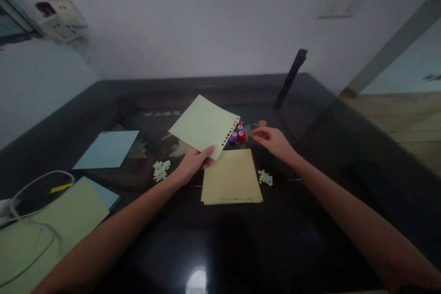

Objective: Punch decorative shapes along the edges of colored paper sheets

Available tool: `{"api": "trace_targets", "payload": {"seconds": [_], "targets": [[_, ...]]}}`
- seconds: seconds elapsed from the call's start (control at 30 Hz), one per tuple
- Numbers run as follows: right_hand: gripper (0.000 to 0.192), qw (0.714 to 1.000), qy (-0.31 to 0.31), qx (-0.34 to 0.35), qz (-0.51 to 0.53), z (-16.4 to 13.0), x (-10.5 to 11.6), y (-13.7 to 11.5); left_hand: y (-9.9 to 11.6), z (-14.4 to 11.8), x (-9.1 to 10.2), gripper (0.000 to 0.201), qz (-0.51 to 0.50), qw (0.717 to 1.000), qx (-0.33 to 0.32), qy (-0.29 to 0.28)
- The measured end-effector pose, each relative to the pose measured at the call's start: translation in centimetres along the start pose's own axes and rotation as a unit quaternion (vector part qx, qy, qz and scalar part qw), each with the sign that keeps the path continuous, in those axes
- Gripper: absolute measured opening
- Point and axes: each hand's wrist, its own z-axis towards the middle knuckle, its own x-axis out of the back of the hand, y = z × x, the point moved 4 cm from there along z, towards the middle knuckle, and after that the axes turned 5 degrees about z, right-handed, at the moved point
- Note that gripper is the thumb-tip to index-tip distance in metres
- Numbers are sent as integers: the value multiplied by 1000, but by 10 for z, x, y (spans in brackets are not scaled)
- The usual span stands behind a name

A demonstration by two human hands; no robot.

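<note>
Green sheet point(204, 125) pinched by left hand point(193, 164); right hand point(272, 140) empty, fingers loose, beside punches point(238, 133).

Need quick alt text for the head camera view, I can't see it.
The left hand holds up a pale green sheet with punched holes along one edge, while the right hand reaches beside small paper punches. Yellow sheets lie below on the dark table.

Matt green paper sheet point(203, 125), glossy black table point(310, 220).
</note>
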Motion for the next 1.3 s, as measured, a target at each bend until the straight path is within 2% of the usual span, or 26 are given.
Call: {"api": "trace_targets", "payload": {"seconds": [0.27,0.5,0.63,0.73,0.83,0.93,1.0,1.07,1.2,1.3], "targets": [[27,993,12,23,-119,20,-25,3,-3,-1,-7,34,15,1000,-3,-10],[26,990,10,25,-135,27,-33,1,0,-2,-8,32,16,1000,-14,-19],[22,994,16,21,-103,24,-30,-2,1,-3,-8,32,18,999,-18,-24],[21,998,24,18,-54,14,-20,-8,3,-6,-10,31,15,999,-21,-27],[23,1000,24,3,20,-4,-8,-17,7,-9,-13,29,9,999,-18,-34],[25,994,-6,-28,109,-32,-2,-28,11,-15,-19,29,-3,999,-12,-52],[38,962,-22,-88,258,-56,-2,-34,15,-22,-26,28,-22,997,-13,-71],[42,930,-38,-151,334,-80,-5,-39,19,-31,-36,29,-46,995,-17,-87],[39,880,-91,-249,395,-118,-18,-45,22,-49,-59,36,-84,992,-1,-93],[41,851,-83,-257,451,-129,-22,-46,21,-55,-76,39,-79,992,7,-101]]}}
